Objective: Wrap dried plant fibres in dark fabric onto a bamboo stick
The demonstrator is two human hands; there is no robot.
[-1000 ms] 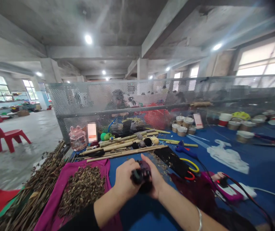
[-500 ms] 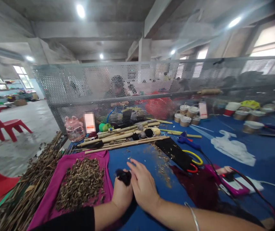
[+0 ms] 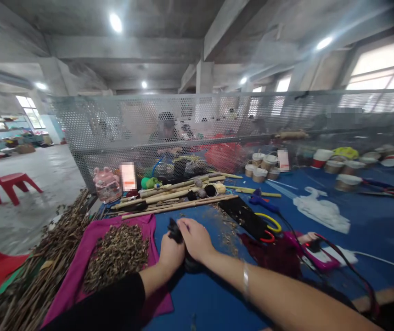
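Observation:
My left hand (image 3: 170, 252) and my right hand (image 3: 194, 238) are pressed together low over the blue table (image 3: 214, 299). Both are closed round a small dark object (image 3: 174, 230) whose black top sticks up between them. I cannot make out what the object is. My right wrist carries a silver bangle (image 3: 246, 281). A heap of dry brown bits (image 3: 116, 255) lies on a magenta cloth (image 3: 90, 248) just left of my hands.
Dry twigs (image 3: 42, 271) are piled at the left edge. Bamboo sticks (image 3: 172, 202) lie behind my hands. Scissors with yellow and red handles (image 3: 269, 227), cables, a white bag (image 3: 321, 211) and small tubs (image 3: 262, 172) sit to the right. A perforated metal screen (image 3: 217, 124) stands behind, with a person beyond it.
My hands dropped from in front of me to the table with the dark object, then slid slightly away from me. My right hand now covers more of the object.

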